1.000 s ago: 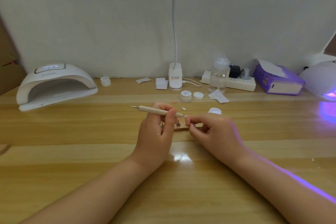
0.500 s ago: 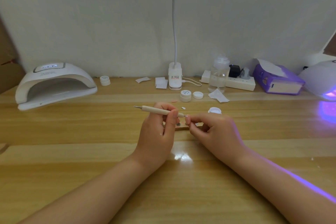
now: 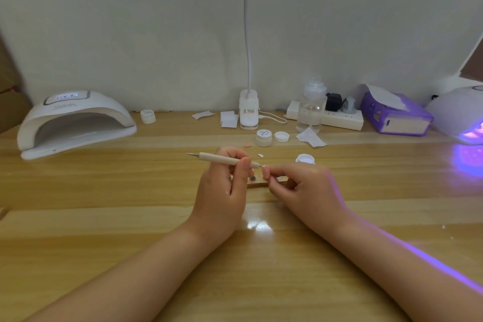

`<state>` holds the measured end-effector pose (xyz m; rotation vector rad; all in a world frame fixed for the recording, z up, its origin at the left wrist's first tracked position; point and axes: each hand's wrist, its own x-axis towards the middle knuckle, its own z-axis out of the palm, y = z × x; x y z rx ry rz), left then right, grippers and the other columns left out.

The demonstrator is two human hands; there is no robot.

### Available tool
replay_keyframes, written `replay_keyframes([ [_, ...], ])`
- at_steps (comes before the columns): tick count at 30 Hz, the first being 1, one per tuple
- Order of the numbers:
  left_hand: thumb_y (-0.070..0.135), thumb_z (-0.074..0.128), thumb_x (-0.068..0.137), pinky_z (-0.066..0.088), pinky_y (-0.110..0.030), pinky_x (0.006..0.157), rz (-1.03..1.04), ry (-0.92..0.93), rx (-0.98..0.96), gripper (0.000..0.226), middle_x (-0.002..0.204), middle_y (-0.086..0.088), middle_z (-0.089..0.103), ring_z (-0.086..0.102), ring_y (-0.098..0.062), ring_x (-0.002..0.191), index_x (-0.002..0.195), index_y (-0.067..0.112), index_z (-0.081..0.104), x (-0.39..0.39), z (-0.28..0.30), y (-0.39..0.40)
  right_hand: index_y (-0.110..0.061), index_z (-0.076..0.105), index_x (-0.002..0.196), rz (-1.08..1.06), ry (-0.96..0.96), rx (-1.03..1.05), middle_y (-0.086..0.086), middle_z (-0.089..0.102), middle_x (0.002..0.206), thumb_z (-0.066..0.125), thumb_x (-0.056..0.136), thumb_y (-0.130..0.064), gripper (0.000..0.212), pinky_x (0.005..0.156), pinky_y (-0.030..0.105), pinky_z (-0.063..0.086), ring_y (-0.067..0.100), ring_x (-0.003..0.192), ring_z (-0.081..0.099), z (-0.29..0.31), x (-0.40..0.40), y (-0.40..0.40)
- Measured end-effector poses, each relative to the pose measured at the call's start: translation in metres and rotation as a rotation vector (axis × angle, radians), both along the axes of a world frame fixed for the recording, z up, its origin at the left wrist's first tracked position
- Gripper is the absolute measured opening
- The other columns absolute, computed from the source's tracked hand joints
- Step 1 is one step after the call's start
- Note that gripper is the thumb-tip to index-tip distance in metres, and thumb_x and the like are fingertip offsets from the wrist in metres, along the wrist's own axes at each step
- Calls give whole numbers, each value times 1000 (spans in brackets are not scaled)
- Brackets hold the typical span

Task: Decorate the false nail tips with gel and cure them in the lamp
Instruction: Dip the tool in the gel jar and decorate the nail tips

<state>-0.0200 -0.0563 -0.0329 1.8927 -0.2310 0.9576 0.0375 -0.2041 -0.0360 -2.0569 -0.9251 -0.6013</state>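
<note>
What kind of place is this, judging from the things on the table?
Probably a small nail-art workstation: a nail curing lamp, small gel pots and a clip desk lamp stand on a wooden table.

Glossy wood-grain table (image 3: 104, 217) (light glares off it), matt white plastic nail lamp (image 3: 75, 123), clear bottle (image 3: 311, 110).

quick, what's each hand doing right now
Left hand: grips the dotting pen.
Right hand: pinches something small at the pen's tip; too small to identify.
</note>
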Motion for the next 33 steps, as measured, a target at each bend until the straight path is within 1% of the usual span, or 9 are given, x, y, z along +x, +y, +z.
replay_keyframes([
  [3,23,45,92,42,-6,60,-3,5,8,11,78,25,63,60,3,69,87,32,48,0,0,0,-21,76,84,-3,-14,3,-12,71,75,73,78,-9,14,54,11,39,-14,48,41,0,0,0],
  [7,24,45,92,41,-5,59,5,1,-7,10,68,16,62,60,3,68,86,32,48,1,0,-1,-20,76,83,-9,-20,12,-12,70,73,73,77,-8,14,53,14,40,-15,50,40,0,-1,0],
  [9,24,45,92,41,-5,59,6,10,-6,10,67,17,61,60,3,68,86,32,48,1,0,-1,-20,76,84,-4,-15,10,-12,70,74,73,77,-7,15,54,17,42,-15,51,40,0,-1,-1],
  [11,23,45,92,41,-5,60,3,16,-2,11,70,21,63,60,4,68,86,32,48,1,0,-1,-20,76,84,6,-11,9,-11,71,76,73,78,-7,15,54,20,44,-12,52,42,0,-1,-1],
  [15,23,45,92,40,-5,58,11,9,7,11,65,10,59,59,3,67,86,32,48,1,-1,0,-19,76,84,-2,-30,5,-10,72,75,73,78,-8,13,53,20,45,-6,51,43,1,-1,0],
  [18,24,45,92,40,-5,58,15,10,9,11,65,11,58,59,3,66,86,32,48,1,-1,0,-19,76,83,0,-30,6,-10,72,75,73,78,-8,13,53,21,46,-2,51,46,1,-1,0],
  [23,25,44,93,41,-6,59,23,15,11,11,68,12,59,60,1,69,86,33,48,2,0,0,-19,76,84,3,-34,4,-9,72,76,73,77,-6,15,53,22,47,0,51,47,1,-1,0],
  [33,23,44,92,40,-6,58,17,19,0,11,66,11,59,59,3,66,86,31,49,0,1,-1,-19,76,83,2,-48,13,-11,72,74,73,76,-6,14,51,23,47,0,49,46,2,-1,0],
])
